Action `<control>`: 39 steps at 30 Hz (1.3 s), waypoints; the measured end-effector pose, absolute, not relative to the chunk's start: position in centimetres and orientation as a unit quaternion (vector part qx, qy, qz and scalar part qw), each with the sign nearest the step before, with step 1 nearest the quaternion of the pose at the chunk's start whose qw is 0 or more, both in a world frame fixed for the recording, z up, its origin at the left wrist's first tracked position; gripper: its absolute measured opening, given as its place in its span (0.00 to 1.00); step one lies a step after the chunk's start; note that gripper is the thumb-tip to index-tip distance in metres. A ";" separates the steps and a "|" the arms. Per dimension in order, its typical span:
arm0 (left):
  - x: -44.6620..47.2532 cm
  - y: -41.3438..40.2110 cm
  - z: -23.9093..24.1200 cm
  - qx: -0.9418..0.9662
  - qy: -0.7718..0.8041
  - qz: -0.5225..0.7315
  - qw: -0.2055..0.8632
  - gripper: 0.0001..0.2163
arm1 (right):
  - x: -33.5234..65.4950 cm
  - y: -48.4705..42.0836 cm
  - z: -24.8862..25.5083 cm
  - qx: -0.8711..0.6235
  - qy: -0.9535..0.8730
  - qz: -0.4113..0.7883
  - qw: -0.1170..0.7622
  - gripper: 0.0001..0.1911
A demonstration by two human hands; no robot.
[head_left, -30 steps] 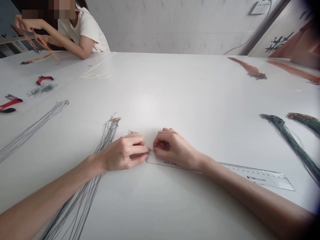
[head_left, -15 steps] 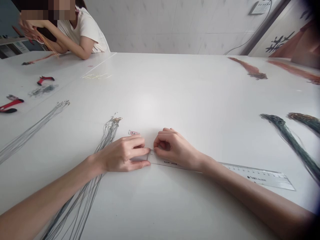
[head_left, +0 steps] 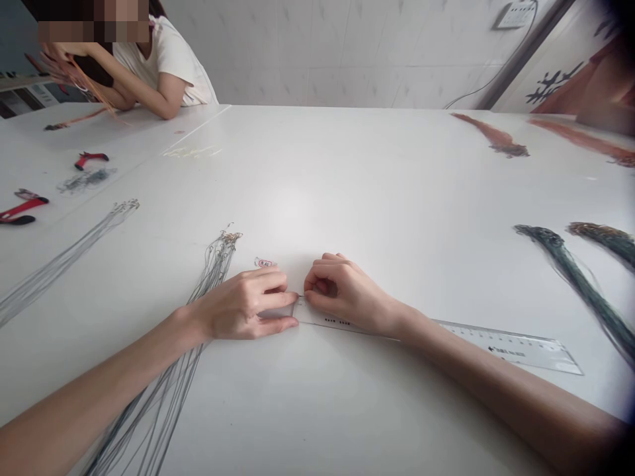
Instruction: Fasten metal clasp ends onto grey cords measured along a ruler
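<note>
My left hand (head_left: 241, 305) and my right hand (head_left: 342, 294) lie close together on the white table (head_left: 347, 192), fingertips almost meeting. Between them, a very thin cord (head_left: 300, 296) shows as a short line, and both hands seem to pinch it. A clear plastic ruler (head_left: 510, 347) runs beneath my right hand, its end reaching my left fingertips. Just above my left hand sits a small pink-and-white tag (head_left: 264, 263). A bundle of grey cords (head_left: 215, 274) with gold clasps passes under my left wrist.
Grey cords with clasps (head_left: 64, 261) and red-handled pliers (head_left: 20, 210) lie at the left. Green-brown cord bundles (head_left: 575, 281) and orange cords (head_left: 496, 134) lie to the right. At the far left, a co-worker (head_left: 159, 66) handles orange strands.
My left thumb has spread slightly from my fingers, and the tag shows more fully. The co-worker's hands have moved left and higher. The whole view has shifted a little.
</note>
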State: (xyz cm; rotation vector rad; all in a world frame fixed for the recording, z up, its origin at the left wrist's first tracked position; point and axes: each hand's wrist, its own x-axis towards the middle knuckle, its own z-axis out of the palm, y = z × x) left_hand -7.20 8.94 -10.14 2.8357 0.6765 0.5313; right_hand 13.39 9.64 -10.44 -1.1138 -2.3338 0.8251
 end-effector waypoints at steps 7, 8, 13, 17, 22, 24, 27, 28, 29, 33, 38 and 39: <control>-7.2 8.9 -10.0 0.951 0.236 0.172 0.101 0.09 | 13.5 9.6 -10.5 -0.399 -0.840 0.299 0.213 0.06; -7.2 8.9 -10.0 0.950 0.237 0.173 0.104 0.08 | 13.5 9.6 -10.5 -0.399 -0.840 0.299 0.213 0.06; -7.3 8.8 -10.1 0.953 0.234 0.169 0.090 0.08 | 13.4 9.6 -10.5 -0.402 -0.839 0.298 0.214 0.06; -7.2 8.7 -10.4 0.955 0.226 0.184 0.063 0.08 | 13.4 9.7 -10.5 -0.401 -0.834 0.311 0.216 0.05; -7.1 8.7 -10.6 0.951 0.215 0.220 0.032 0.08 | 13.5 9.7 -10.3 -0.416 -0.799 0.372 0.226 0.04; -7.0 8.7 -10.7 0.949 0.218 0.223 0.038 0.08 | 13.6 9.7 -10.2 -0.421 -0.776 0.411 0.229 0.04; -6.6 8.7 -10.8 0.941 0.230 0.245 0.051 0.06 | 13.8 9.7 -10.2 -0.416 -0.745 0.465 0.235 0.04; -6.4 8.6 -10.8 0.935 0.239 0.259 0.053 0.05 | 13.8 9.8 -10.1 -0.412 -0.736 0.483 0.237 0.04; -6.2 8.6 -10.7 0.927 0.249 0.274 0.055 0.05 | 13.8 9.8 -10.1 -0.407 -0.726 0.499 0.240 0.05; -5.4 8.3 -10.3 0.898 0.293 0.319 0.078 0.06 | 14.0 10.3 -9.9 -0.397 -0.709 0.528 0.247 0.06; -4.4 8.0 -9.6 0.867 0.351 0.332 0.124 0.06 | 14.7 11.2 -9.7 -0.369 -0.717 0.537 0.248 0.06; -4.2 8.0 -9.5 0.863 0.360 0.330 0.126 0.06 | 14.9 11.4 -9.8 -0.360 -0.717 0.540 0.253 0.06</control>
